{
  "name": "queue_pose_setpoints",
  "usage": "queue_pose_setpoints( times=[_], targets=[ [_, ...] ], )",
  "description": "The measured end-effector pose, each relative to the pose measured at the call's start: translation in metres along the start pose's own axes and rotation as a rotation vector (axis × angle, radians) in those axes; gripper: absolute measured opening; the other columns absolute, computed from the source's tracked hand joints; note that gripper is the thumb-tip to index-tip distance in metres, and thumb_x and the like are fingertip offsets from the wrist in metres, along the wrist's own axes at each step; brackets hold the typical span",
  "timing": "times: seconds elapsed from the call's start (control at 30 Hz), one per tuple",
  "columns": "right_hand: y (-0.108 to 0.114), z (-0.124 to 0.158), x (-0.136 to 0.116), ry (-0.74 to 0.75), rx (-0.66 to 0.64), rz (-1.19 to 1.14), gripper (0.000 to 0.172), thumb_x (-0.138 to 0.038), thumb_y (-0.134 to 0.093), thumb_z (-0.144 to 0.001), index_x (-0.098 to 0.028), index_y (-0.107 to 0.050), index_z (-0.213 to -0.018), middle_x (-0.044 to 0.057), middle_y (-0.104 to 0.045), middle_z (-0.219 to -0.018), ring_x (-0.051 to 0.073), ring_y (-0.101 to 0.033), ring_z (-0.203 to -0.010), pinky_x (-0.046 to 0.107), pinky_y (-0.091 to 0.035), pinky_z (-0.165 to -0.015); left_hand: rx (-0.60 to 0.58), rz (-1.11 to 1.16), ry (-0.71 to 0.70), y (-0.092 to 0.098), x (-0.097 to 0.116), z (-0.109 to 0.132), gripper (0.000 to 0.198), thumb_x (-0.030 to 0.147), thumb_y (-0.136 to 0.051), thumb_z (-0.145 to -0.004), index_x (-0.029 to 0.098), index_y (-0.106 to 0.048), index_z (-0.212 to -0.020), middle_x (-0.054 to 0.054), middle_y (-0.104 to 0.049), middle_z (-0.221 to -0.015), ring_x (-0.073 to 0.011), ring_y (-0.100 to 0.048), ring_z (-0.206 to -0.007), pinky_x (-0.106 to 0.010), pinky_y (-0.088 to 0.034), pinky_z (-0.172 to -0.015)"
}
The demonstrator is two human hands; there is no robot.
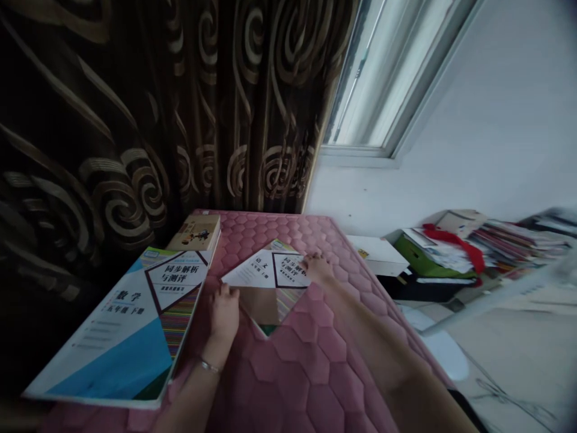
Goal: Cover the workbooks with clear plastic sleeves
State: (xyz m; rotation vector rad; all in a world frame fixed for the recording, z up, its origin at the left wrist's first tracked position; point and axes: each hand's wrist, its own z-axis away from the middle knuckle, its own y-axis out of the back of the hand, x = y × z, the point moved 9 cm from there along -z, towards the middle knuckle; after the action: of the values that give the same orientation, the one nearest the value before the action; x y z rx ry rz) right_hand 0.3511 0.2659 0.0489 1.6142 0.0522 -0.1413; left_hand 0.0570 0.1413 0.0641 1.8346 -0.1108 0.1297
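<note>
A thin workbook (256,273) with a white, brown and striped cover lies turned at an angle on the pink quilted cover. At its left corner, the curled fingers of my left hand (224,313) grip the edge; a bracelet circles that wrist. My right hand (318,268) holds the opposite corner with bent fingers. Left of my left hand is a larger-looking workbook (130,319) with a white and blue cover, on top of a stack. Behind it sits a brown-covered book (195,233).
A dark patterned curtain (189,108) hangs along the left and back. The pink quilted surface (288,373) ends at a right edge. Beyond are a white box (378,255), a green container (415,261) with papers, and piled papers (523,240). A window (383,78) is above.
</note>
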Motion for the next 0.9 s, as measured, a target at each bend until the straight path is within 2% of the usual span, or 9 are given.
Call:
queue_pose_setpoints(
  times=[0.07,0.17,0.27,0.37,0.47,0.57,0.73,0.9],
  targets=[
    [0.002,0.027,0.014,-0.041,0.032,0.007,0.041,-0.038,-0.043,-0.097,-0.013,-0.062,-0.123,0.023,-0.058,-0.126,0.036,-0.054,-0.118,0.046,-0.042,-0.093,-0.023,0.053,0.061,-0.006,-0.009,-0.019,0.039,0.006,-0.035,-0.089,0.017,-0.071,-0.098,-0.013,-0.070,-0.099,-0.0214,-0.067,-0.085,-0.032,-0.051,-0.073],
    [0.001,0.071,0.030,-0.101,0.062,0.014,0.040,-0.036,-0.043,-0.096,-0.010,-0.064,-0.117,0.026,-0.062,-0.116,0.036,-0.060,-0.110,0.043,-0.046,-0.087,-0.041,0.121,0.045,-0.016,-0.010,-0.046,0.032,0.009,-0.042,-0.088,0.015,-0.072,-0.096,-0.012,-0.073,-0.087,-0.0212,-0.069,-0.079,-0.028,-0.052,-0.069],
    [-0.004,0.108,0.041,-0.146,0.100,-0.005,0.039,-0.033,-0.041,-0.096,-0.009,-0.065,-0.114,0.025,-0.064,-0.110,0.033,-0.064,-0.099,0.040,-0.048,-0.082,-0.038,0.192,0.030,-0.023,-0.008,-0.065,0.032,0.006,-0.047,-0.083,0.016,-0.073,-0.100,-0.012,-0.076,-0.089,-0.0210,-0.071,-0.081,-0.027,-0.052,-0.071],
    [-0.006,0.128,0.045,-0.125,0.152,-0.075,0.034,-0.030,-0.041,-0.096,-0.013,-0.066,-0.113,0.020,-0.064,-0.114,0.027,-0.066,-0.096,0.034,-0.049,-0.082,-0.025,0.254,0.015,-0.027,-0.007,-0.071,0.035,0.004,-0.049,-0.081,0.018,-0.073,-0.101,-0.010,-0.076,-0.091,-0.0201,-0.072,-0.083,-0.027,-0.053,-0.074],
    [-0.008,0.132,0.049,-0.087,0.177,-0.152,0.031,-0.029,-0.044,-0.095,-0.017,-0.068,-0.111,0.015,-0.065,-0.117,0.023,-0.067,-0.096,0.030,-0.049,-0.083,-0.001,0.307,0.002,-0.028,-0.009,-0.062,0.031,0.006,-0.050,-0.082,0.018,-0.073,-0.099,-0.010,-0.076,-0.096,-0.0195,-0.070,-0.090,-0.028,-0.053,-0.081],
    [-0.011,0.128,0.058,-0.082,0.168,-0.213,0.030,-0.030,-0.046,-0.094,-0.021,-0.070,-0.108,0.011,-0.070,-0.112,0.022,-0.069,-0.091,0.029,-0.050,-0.080,0.029,0.350,-0.008,-0.027,-0.014,-0.042,0.028,0.007,-0.051,-0.083,0.017,-0.073,-0.097,-0.010,-0.075,-0.104,-0.0188,-0.068,-0.097,-0.030,-0.051,-0.088],
    [-0.017,0.123,0.078,-0.029,0.133,-0.350,0.031,-0.029,-0.048,-0.091,-0.025,-0.073,-0.108,0.005,-0.075,-0.104,0.024,-0.071,-0.092,0.032,-0.053,-0.081,0.061,0.406,-0.029,-0.025,-0.022,-0.008,0.025,0.009,-0.054,-0.083,0.020,-0.073,-0.094,-0.008,-0.074,-0.102,-0.0197,-0.068,-0.098,-0.034,-0.051,-0.093],
    [-0.017,0.129,0.086,0.043,0.139,-0.471,0.030,-0.029,-0.050,-0.088,-0.025,-0.074,-0.107,0.003,-0.076,-0.105,0.022,-0.070,-0.095,0.033,-0.054,-0.086,0.061,0.462,-0.087,-0.026,-0.024,0.003,0.021,0.018,-0.068,-0.077,0.021,-0.073,-0.097,-0.008,-0.070,-0.112,-0.0231,-0.064,-0.106,-0.038,-0.050,-0.098]
  ],
)
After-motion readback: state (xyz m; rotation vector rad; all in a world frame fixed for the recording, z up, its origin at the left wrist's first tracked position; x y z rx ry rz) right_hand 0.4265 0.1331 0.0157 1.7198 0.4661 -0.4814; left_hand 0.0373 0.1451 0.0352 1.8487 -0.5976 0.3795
